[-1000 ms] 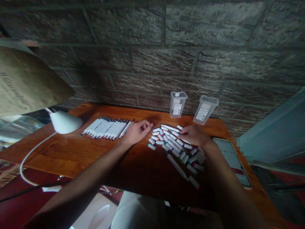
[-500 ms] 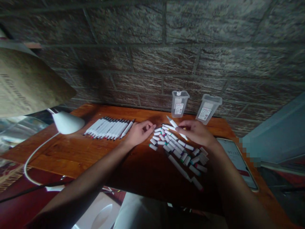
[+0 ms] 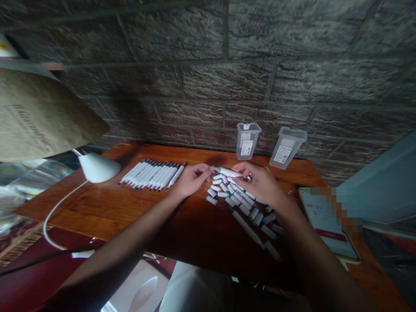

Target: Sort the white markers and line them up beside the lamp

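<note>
My right hand (image 3: pixel 260 184) holds a white marker (image 3: pixel 227 172) level above a loose pile of markers and caps (image 3: pixel 242 201) on the wooden table (image 3: pixel 107 208). The marker's tip points left, toward my left hand (image 3: pixel 191 178). My left hand rests on the table with its fingers curled, its fingertips right at that tip; I cannot make out whether they hold something. A neat row of white markers (image 3: pixel 152 174) lies left of my left hand.
Two clear plastic marker boxes (image 3: pixel 247 141) (image 3: pixel 286 147) stand by the brick wall. A phone (image 3: pixel 328 225) lies at the right edge. A white desk lamp (image 3: pixel 97 167) with its cable sits at the left, under a brown cardboard sheet (image 3: pixel 39 117).
My right hand lifted one marker out of the pile and swung it left until its tip met my left hand's fingers. My left hand stayed nearly still.
</note>
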`<act>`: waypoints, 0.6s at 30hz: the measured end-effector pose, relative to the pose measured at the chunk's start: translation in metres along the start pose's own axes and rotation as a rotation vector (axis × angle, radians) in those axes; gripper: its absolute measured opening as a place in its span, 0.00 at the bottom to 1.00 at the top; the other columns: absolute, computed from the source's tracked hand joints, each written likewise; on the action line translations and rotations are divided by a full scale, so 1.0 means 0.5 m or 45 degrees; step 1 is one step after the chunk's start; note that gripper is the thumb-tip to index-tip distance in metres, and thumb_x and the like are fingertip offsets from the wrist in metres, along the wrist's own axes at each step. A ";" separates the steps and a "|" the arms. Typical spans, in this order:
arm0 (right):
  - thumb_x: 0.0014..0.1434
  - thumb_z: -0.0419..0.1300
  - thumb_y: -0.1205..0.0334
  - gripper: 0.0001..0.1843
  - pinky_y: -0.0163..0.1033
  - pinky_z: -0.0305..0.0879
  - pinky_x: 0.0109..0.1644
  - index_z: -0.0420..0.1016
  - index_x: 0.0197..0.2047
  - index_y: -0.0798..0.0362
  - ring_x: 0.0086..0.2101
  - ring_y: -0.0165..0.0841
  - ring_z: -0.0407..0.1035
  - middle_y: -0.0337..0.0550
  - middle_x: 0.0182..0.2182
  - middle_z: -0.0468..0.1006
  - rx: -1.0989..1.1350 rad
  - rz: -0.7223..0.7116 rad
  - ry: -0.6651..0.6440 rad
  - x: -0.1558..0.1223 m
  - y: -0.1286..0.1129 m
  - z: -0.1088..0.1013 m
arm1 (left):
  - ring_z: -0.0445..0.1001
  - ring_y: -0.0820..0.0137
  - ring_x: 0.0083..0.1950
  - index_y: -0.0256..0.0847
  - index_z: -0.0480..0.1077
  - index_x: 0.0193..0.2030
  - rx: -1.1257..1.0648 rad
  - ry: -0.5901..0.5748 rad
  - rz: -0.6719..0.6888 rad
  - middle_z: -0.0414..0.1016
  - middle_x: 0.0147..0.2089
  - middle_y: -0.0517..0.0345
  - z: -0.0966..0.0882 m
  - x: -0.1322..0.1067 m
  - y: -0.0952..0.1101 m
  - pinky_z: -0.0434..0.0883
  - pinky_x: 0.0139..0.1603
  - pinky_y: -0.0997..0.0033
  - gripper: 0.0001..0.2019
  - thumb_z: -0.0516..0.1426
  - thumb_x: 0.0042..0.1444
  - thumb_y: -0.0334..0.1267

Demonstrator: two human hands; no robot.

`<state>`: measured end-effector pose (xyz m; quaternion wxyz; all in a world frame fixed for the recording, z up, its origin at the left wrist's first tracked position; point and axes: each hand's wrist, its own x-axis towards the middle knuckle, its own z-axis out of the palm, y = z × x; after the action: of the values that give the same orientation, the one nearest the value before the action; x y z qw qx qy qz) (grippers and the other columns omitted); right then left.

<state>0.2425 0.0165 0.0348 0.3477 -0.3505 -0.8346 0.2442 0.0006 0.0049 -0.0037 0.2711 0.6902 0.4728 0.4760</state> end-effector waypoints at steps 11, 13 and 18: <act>0.56 0.67 0.62 0.06 0.37 0.72 0.44 0.78 0.39 0.51 0.38 0.34 0.79 0.42 0.37 0.85 0.326 0.106 0.070 0.002 -0.005 0.057 | 0.75 0.70 0.34 0.38 0.76 0.38 -0.233 0.005 -0.007 0.79 0.33 0.56 0.014 -0.005 0.012 0.72 0.40 0.69 0.17 0.63 0.55 0.52; 0.57 0.67 0.62 0.06 0.36 0.72 0.43 0.79 0.38 0.51 0.37 0.34 0.79 0.41 0.37 0.85 0.354 0.084 0.064 0.001 -0.012 0.061 | 0.73 0.71 0.32 0.38 0.76 0.36 -0.257 0.025 -0.048 0.78 0.31 0.57 0.018 -0.005 0.014 0.71 0.37 0.71 0.17 0.64 0.53 0.52; 0.62 0.63 0.57 0.07 0.37 0.71 0.44 0.82 0.39 0.50 0.37 0.34 0.79 0.41 0.38 0.86 0.094 0.159 0.139 0.003 -0.007 0.043 | 0.65 0.75 0.23 0.39 0.71 0.33 -0.307 0.092 -0.141 0.70 0.23 0.63 0.006 0.006 0.013 0.62 0.25 0.74 0.17 0.61 0.56 0.53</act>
<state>0.2239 0.0121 0.0238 0.3896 -0.4015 -0.7814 0.2765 0.0063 0.0053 0.0013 0.3609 0.6079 0.4588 0.5383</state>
